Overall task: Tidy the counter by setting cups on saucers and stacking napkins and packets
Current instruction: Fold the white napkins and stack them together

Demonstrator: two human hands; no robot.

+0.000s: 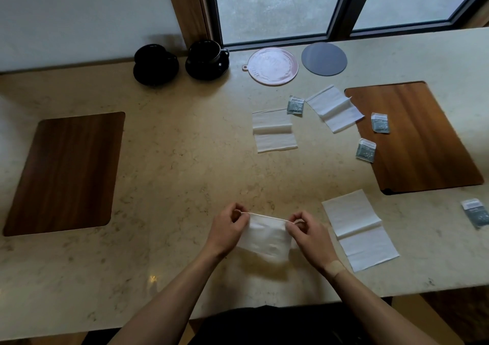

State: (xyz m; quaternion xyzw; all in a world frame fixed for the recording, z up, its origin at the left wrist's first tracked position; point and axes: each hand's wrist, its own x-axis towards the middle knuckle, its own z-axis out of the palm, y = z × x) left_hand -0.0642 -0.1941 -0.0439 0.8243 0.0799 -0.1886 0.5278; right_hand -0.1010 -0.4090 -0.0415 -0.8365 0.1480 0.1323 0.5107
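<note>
A white napkin point(267, 236) hangs above the counter's near edge, pinched at its top corners by my left hand point(228, 228) and my right hand point(308, 234). Three more white napkins lie unfolded: one beside my right hand point(358, 228), one mid-counter point(274, 130), one overlapping the right mat point(334, 107). Several grey packets are scattered: one by the middle napkins point(295, 105), two on the right mat point(380, 123) point(366, 150), one at the far right point(476, 212). Two black cups point(152, 53) point(206, 50) sit on black saucers at the back.
Wooden place mats lie at the left point(63, 172) and right point(420, 138) of the beige stone counter point(185, 146). A pink round mat point(272, 65) and a grey round mat point(324, 58) lie by the window. The counter's front edge runs just below my forearms.
</note>
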